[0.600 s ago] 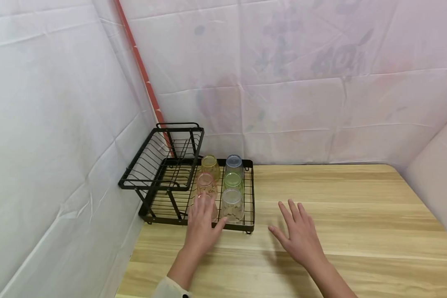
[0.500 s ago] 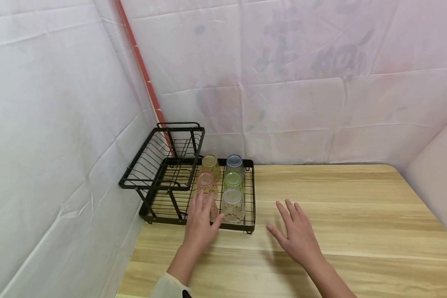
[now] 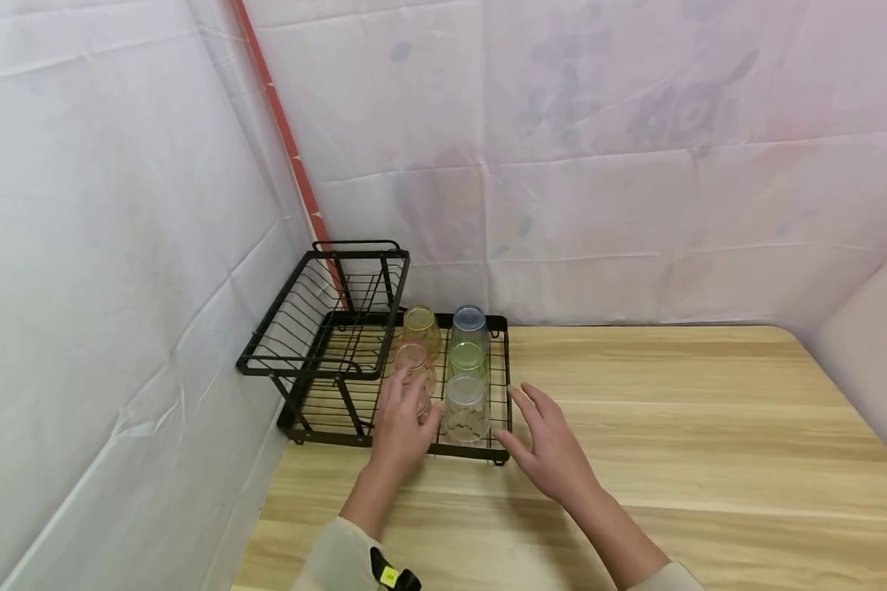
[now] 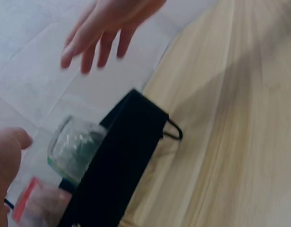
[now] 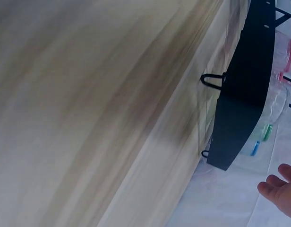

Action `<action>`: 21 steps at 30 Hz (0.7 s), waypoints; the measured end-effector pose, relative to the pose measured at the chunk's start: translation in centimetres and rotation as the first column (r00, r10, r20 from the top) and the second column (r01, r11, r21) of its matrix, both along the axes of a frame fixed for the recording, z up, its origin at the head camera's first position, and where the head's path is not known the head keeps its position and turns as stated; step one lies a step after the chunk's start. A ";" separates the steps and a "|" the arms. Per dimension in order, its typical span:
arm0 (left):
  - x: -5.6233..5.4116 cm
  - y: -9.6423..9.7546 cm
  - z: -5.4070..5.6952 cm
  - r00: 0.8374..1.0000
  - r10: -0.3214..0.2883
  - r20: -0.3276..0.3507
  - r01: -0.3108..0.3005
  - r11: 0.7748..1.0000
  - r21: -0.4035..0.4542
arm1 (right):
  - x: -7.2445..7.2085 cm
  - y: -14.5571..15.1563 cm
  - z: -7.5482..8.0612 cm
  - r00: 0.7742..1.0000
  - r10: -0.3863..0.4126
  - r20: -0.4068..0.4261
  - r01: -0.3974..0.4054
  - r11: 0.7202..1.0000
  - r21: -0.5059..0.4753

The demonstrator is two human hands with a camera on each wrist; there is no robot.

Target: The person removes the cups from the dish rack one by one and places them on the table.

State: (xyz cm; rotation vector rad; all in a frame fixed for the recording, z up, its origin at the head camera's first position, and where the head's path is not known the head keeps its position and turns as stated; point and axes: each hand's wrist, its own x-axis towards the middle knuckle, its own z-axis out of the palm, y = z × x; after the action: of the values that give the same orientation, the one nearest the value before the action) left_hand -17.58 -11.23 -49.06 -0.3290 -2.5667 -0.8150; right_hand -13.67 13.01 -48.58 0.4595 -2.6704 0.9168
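Drinking glasses stand upside down in two rows on a black dish rack (image 3: pixel 458 451). My left hand (image 3: pixel 399 431) reaches over the nearest left glass (image 3: pixel 423 406), pinkish and largely hidden by the fingers; the thumb is held out to the right. In the left wrist view that thumb (image 4: pixel 18 139) is straight, above the pink-edged glass (image 4: pixel 39 205). My right hand (image 3: pixel 550 447) is beside the rack's front right corner, fingers extended and holding nothing, nearest the clear glass (image 3: pixel 466 410). Behind are a pink glass (image 3: pixel 414 361), green glass (image 3: pixel 466 357), yellow glass (image 3: pixel 421 328) and blue glass (image 3: pixel 470 322).
The rack's raised upper basket (image 3: pixel 325 316) stands at the left, above the lower tray. Beneath lies a light wooden table (image 3: pixel 695 410). White sheeting (image 3: pixel 584 205) hangs behind and along the left side, with a red strip (image 3: pixel 284 131) in the corner.
My right hand has moved left, up to the rack's right edge. My left hand has shifted slightly forward over the near pinkish glass. The glasses stay in their places on the rack.
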 end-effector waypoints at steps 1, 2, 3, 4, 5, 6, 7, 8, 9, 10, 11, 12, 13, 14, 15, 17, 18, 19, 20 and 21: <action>0.0 0.2 0.2 0.999 -0.019 -0.028 0.019 1.000 0.010 | -0.3 -0.4 0.0 1.000 0.006 0.011 -0.006 1.000 -0.014; 0.0 0.4 0.4 0.998 -0.038 -0.053 0.039 0.999 0.013 | -0.6 -0.7 0.1 1.000 0.010 0.020 -0.010 1.000 -0.025; -0.1 0.6 0.5 0.996 -0.053 -0.075 0.054 0.999 0.010 | -0.9 -1.1 0.0 0.999 0.014 0.032 -0.013 0.999 -0.035; -0.1 0.8 0.6 0.994 -0.063 -0.086 0.063 0.998 0.004 | -1.2 -1.4 0.0 0.999 0.019 0.046 -0.017 0.999 -0.042; -0.2 1.0 0.7 0.993 -0.070 -0.093 0.069 0.998 -0.007 | -1.5 -1.8 -0.1 0.998 0.023 0.058 -0.020 0.998 -0.051; -0.2 1.2 0.8 0.992 -0.074 -0.097 0.073 0.997 -0.018 | -1.9 -2.1 -0.2 0.997 0.027 0.069 -0.023 0.998 -0.056; -0.3 1.5 0.9 0.992 -0.077 -0.095 0.075 0.997 -0.031 | -2.3 -2.4 -0.3 0.996 0.031 0.079 -0.026 0.998 -0.061; -0.4 1.6 1.0 0.993 -0.080 -0.089 0.077 0.996 -0.043 | -2.6 -2.7 -0.4 0.996 0.033 0.086 -0.028 0.998 -0.064; -0.4 1.8 1.1 0.994 -0.082 -0.079 0.078 0.995 -0.054 | -3.0 -3.0 -0.6 0.995 0.035 0.095 -0.028 0.997 -0.072; -0.5 2.0 1.2 0.994 -0.083 -0.066 0.078 0.995 -0.067 | -3.3 -3.2 -0.7 0.994 0.036 0.100 -0.028 0.996 -0.081; -0.6 2.1 1.2 0.996 -0.078 -0.053 0.074 0.994 -0.083 | -3.5 -3.5 -0.9 0.994 0.039 0.104 -0.029 0.995 -0.090; -0.7 2.2 1.3 0.996 -0.081 -0.039 0.076 0.992 -0.098 | -3.8 -3.7 -1.1 0.993 0.040 0.107 -0.030 0.994 -0.101; -0.9 2.4 1.4 0.996 -0.082 -0.019 0.079 0.990 -0.113 | -4.0 -3.9 -1.3 0.993 0.043 0.112 -0.031 0.993 -0.114; -1.0 2.5 1.4 0.997 -0.083 0.003 0.083 0.988 -0.131 | -4.2 -4.1 -1.4 0.992 0.045 0.120 -0.029 0.991 -0.130; -1.2 2.6 1.5 0.996 -0.087 0.029 0.090 0.984 -0.153 | -4.4 -4.3 -1.6 0.991 0.045 0.129 -0.026 0.989 -0.146; -1.6 3.1 1.5 0.992 -0.098 0.085 0.113 0.975 -0.194 | -4.5 -4.4 -1.8 0.988 0.039 0.150 -0.013 0.985 -0.169; -1.8 3.3 1.5 0.988 -0.104 0.117 0.127 0.969 -0.210 | -4.5 -4.4 -1.9 0.986 0.037 0.161 -0.008 0.984 -0.179; -2.0 3.5 1.5 0.984 -0.105 0.147 0.136 0.965 -0.225 | -4.4 -4.4 -2.0 0.985 0.037 0.170 -0.006 0.983 -0.181; -2.2 3.7 1.5 0.979 -0.106 0.174 0.146 0.960 -0.239 | -4.4 -4.4 -2.0 0.983 0.037 0.180 -0.003 0.982 -0.187; -2.4 3.8 1.4 0.974 -0.105 0.201 0.154 0.957 -0.247 | -4.4 -4.5 -2.0 0.982 0.037 0.187 0.000 0.982 -0.190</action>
State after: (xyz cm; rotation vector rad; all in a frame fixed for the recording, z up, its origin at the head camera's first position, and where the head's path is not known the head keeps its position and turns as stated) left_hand -20.01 -7.44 -47.62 -0.5307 -2.8599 -0.5730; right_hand -18.04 8.53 -50.62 0.3708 -2.7124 1.2651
